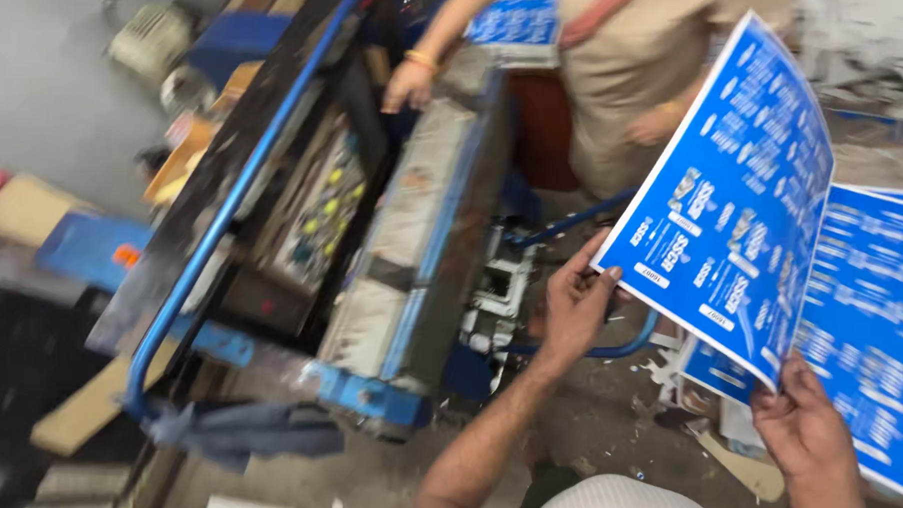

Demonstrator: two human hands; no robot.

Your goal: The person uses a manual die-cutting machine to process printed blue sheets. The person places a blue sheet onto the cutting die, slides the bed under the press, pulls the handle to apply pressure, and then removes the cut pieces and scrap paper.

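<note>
Head view: the left hand (573, 305) pinches the lower left corner of a blue printed sheet (735, 194), its grip closed on the edge, while the right hand (808, 437) clamps the sheet's bottom corner from below. The sheet hangs tilted in the air, just above a stack of like blue sheets (880, 339) at the right and beside the open blue die-cutting press (412, 255). Another person's hand (406, 83) rests on the press top. To carry it well, I judge both grips should stay at the edges, holding the sheet taut and flat, clear of the press.
</note>
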